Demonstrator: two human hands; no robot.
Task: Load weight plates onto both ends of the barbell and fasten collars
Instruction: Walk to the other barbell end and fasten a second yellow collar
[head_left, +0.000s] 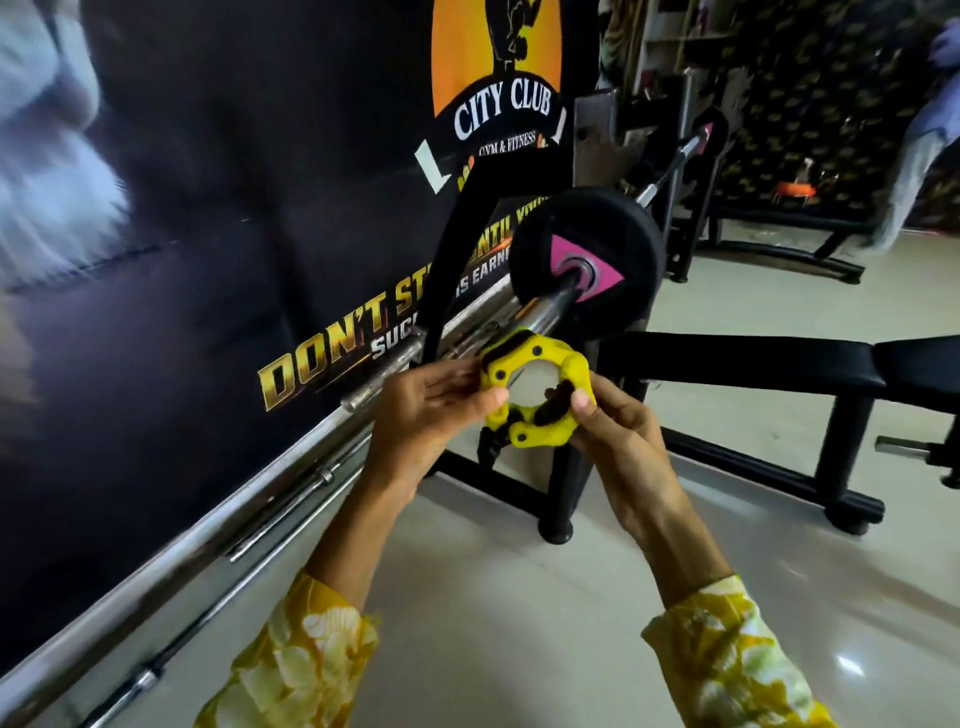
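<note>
A yellow and black barbell collar (524, 384) is held up in front of me, just short of the near end of the chrome barbell sleeve (556, 301). My left hand (431, 410) grips its left side with the thumb across the front. My right hand (615, 421) pinches its right side near the black clamp lever. A black weight plate (618, 234) with a pink triangle sits on this end of the bar. The bar runs back over the bench rack to a second plate (709, 132) at its far end.
A black bench (779, 364) and its frame stand to the right. Several chrome bars (260, 499) lie along the base of the banner wall on the left. Pale tiled floor (519, 597) stretches below my arms. A blurred person (930, 145) is at the far right.
</note>
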